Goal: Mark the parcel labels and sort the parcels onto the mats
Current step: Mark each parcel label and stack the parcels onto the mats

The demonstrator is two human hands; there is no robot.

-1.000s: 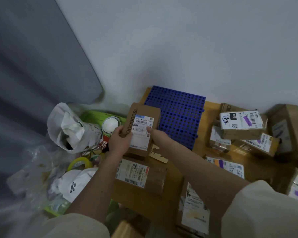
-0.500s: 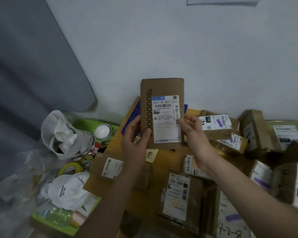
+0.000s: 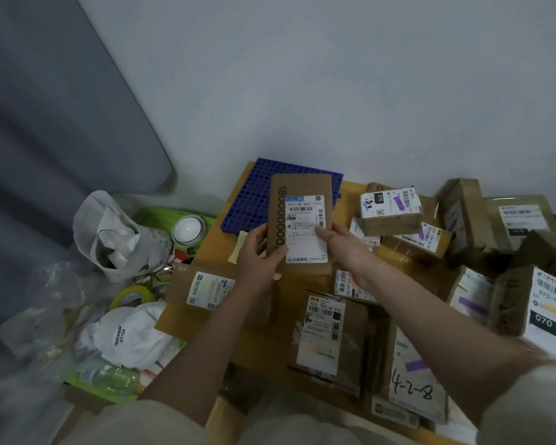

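I hold a flat brown cardboard parcel (image 3: 302, 191) upright in front of me, its white label (image 3: 305, 229) facing me. My left hand (image 3: 259, 256) grips its lower left edge with the thumb across the front. My right hand (image 3: 341, 244) pinches the right edge, thumb on the label. Behind the parcel lies a blue perforated mat (image 3: 254, 194) on the wooden table (image 3: 212, 252). Several other labelled parcels lie around, some with purple marks, such as one (image 3: 390, 210) at the right and one (image 3: 323, 338) below my hands.
Left of the table sit a white paper bag (image 3: 109, 232), a white lidded cup (image 3: 188, 229), a yellow tape roll (image 3: 132, 297), glasses and a white cap (image 3: 126, 335) on a green tray. A stack of boxes (image 3: 533, 303) fills the right side. A grey curtain hangs at left.
The parcel was lifted off the table and turned upright to face me, then came down slightly and nearer the blue mat. Both hands kept hold of it.
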